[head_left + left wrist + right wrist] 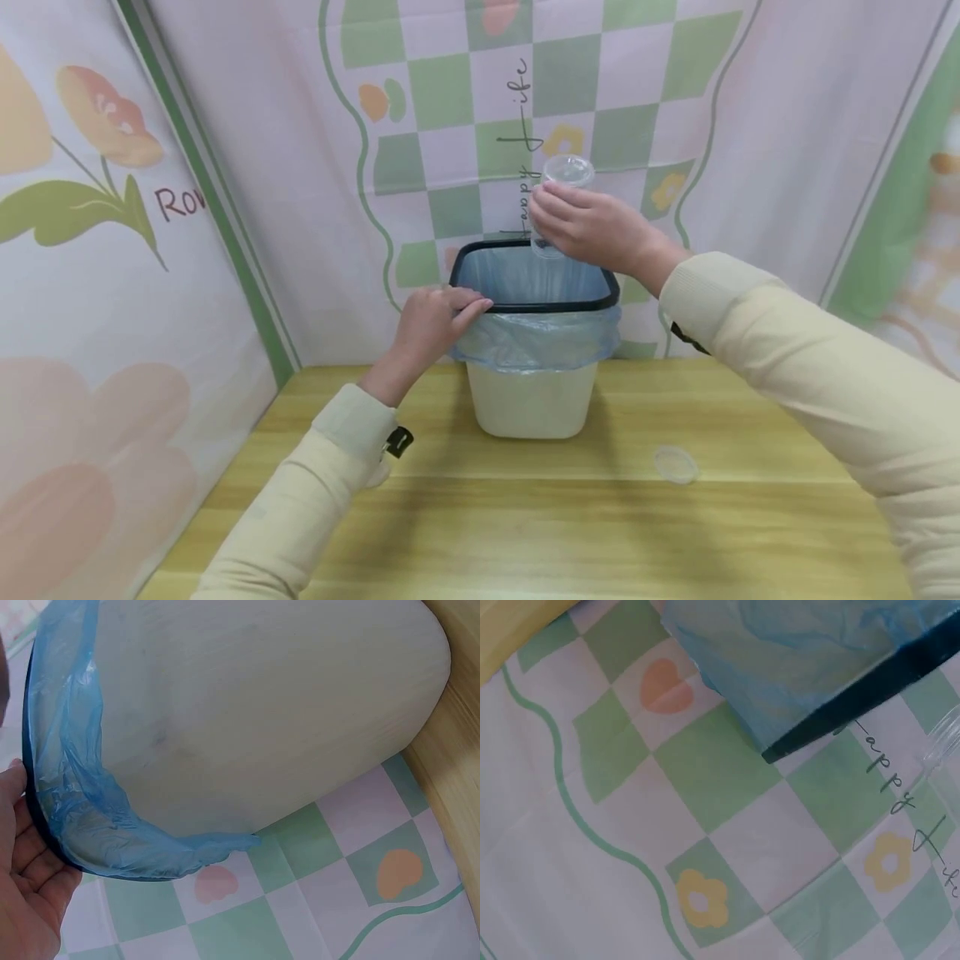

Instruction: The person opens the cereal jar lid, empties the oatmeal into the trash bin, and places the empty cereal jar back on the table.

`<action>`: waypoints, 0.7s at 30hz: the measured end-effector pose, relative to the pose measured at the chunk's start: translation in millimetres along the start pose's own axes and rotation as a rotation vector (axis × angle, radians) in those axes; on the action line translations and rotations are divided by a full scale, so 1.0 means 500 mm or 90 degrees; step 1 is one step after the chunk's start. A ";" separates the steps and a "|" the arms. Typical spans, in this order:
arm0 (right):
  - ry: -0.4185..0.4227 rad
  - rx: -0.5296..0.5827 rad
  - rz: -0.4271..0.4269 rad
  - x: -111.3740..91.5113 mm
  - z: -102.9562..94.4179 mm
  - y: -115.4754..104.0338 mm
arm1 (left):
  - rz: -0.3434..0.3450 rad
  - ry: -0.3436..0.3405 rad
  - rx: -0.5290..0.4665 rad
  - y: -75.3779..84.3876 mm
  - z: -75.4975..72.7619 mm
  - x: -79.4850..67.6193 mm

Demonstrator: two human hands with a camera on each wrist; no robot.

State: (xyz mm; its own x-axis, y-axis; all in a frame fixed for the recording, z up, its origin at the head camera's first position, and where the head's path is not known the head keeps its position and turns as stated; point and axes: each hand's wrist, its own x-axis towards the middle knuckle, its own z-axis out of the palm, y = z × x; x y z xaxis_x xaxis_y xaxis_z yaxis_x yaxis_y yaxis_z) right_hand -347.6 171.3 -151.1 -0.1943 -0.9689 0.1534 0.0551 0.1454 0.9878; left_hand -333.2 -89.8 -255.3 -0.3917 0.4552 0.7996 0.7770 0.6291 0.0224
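Observation:
A pale trash can (532, 404) stands on the table, with a blue plastic liner (540, 337) folded over its black rim ring (555, 307). My left hand (433, 321) grips the rim at the near left corner; in the left wrist view its fingers (56, 889) lie against the ring and liner. Over the opening, my right hand (588, 223) holds a clear plastic cup (567, 171), tilted, its lower end overlapping the can's mouth in the head view. Only an edge of this cup (943, 742) enters the right wrist view, where the hand itself is out of sight.
A clear round lid (675, 464) lies on the wooden table (525, 533), right of the can. Behind the can hangs a checkered cloth (442, 92), and another printed cloth (112, 292) hangs at the left. A small pale thing (378, 475) shows partly behind the left sleeve.

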 end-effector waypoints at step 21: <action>0.005 0.023 -0.095 0.002 0.004 -0.037 | -0.012 -0.015 -0.003 0.004 -0.005 0.001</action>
State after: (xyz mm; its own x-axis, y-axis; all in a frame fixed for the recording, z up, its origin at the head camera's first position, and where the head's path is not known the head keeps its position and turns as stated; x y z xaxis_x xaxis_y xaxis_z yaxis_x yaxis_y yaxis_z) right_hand -350.6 168.0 -169.1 -0.1906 -0.9817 0.0054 -0.0084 0.0071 0.9999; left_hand -330.7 -90.2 -253.4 -0.4178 0.4575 0.7849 0.7713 0.6352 0.0403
